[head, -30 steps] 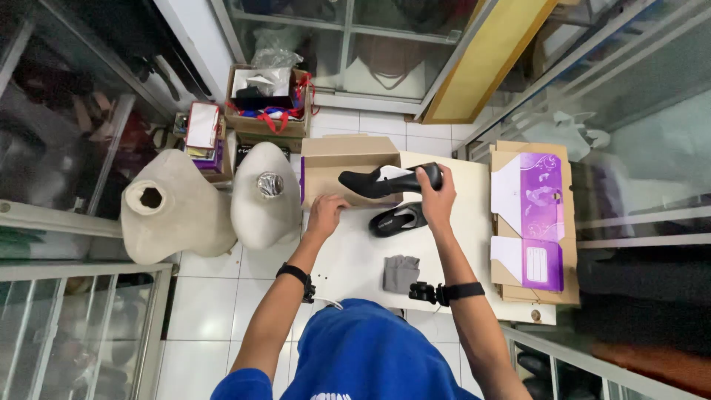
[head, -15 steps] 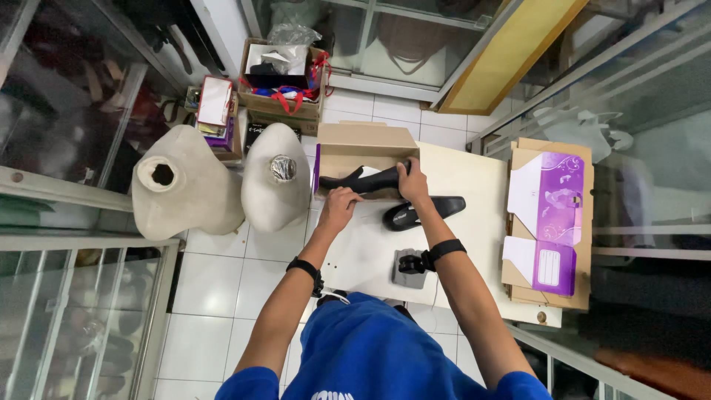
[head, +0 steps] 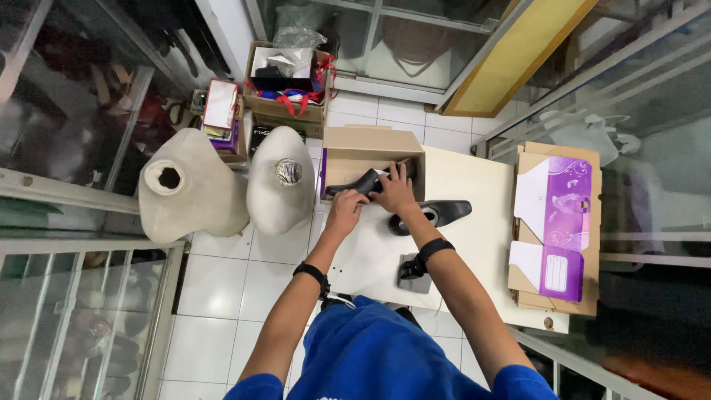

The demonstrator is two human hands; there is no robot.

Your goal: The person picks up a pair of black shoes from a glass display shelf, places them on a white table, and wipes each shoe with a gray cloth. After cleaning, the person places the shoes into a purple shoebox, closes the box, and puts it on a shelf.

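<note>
Head view showed both hands at the open cardboard box point(head: 370, 142). Left hand point(head: 346, 211) and right hand point(head: 394, 191) gripped one black shoe point(head: 354, 185) inside it. Second black shoe point(head: 438, 214) lay on the white table point(head: 474, 244) just beside.

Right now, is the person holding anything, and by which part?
Yes: both hands hold one black high-heeled shoe over the open cardboard shoebox. The left hand grips its toe end, the right hand its middle and heel end.
</note>
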